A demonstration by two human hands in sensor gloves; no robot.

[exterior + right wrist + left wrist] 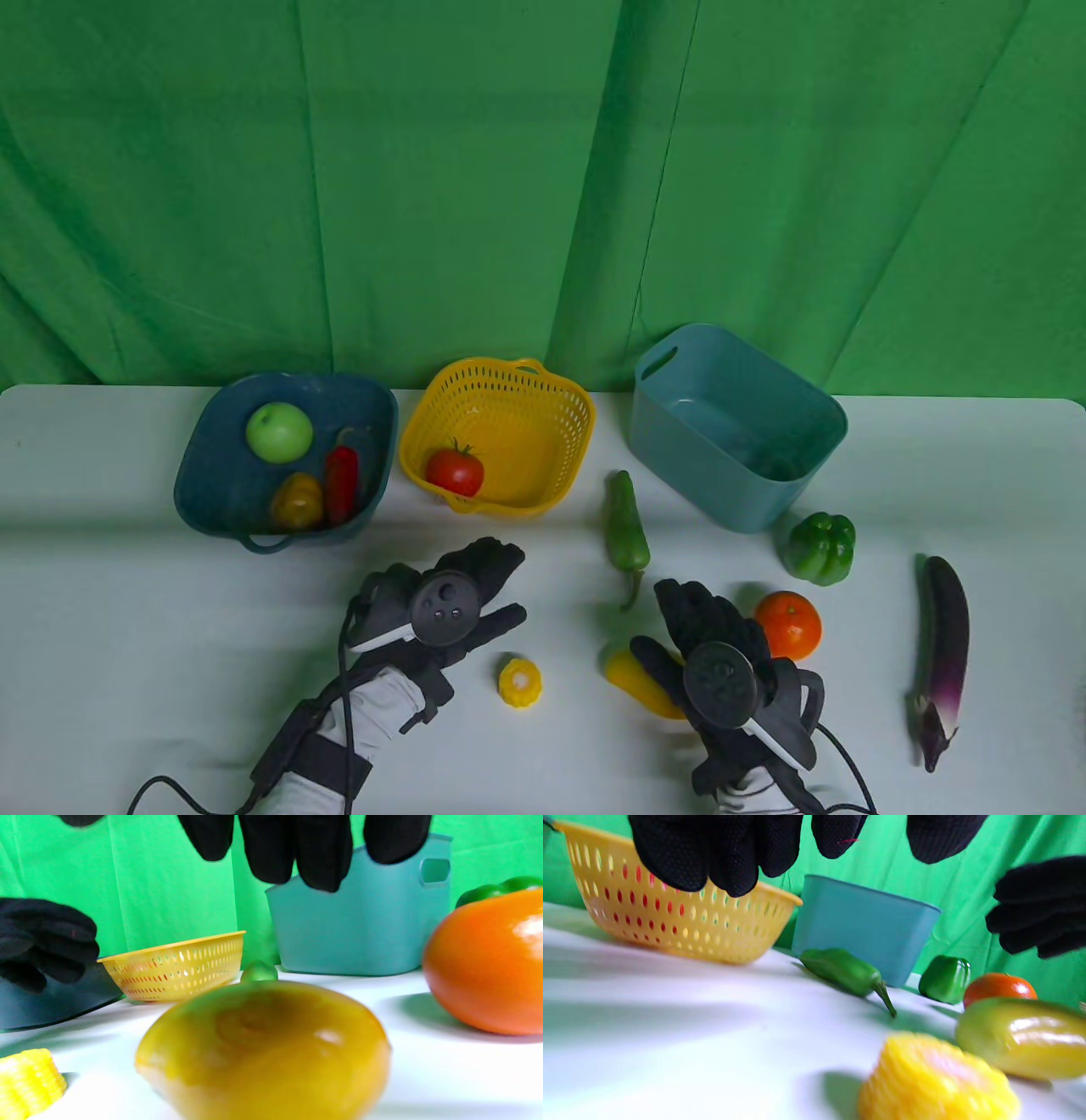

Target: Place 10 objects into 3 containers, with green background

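My left hand (501,586) hovers open and empty over the table, just up-left of a yellow corn piece (519,682); its fingers (725,857) hang above the table in the left wrist view. My right hand (666,624) is open, spread over a yellow pepper (632,675) without gripping it; its fingers (297,849) hang above the pepper (263,1052). A green chili (625,535), green bell pepper (820,548), orange (787,626) and eggplant (943,654) lie loose. The dark blue basket (204,475) holds a green apple, a red chili and a yellow-brown fruit. The yellow basket (560,407) holds a tomato (455,472). The teal tub (764,501) looks empty.
The three containers stand in a row along the table's far edge, before a green curtain. The eggplant lies near the right edge. Glove cables trail off the bottom edge.
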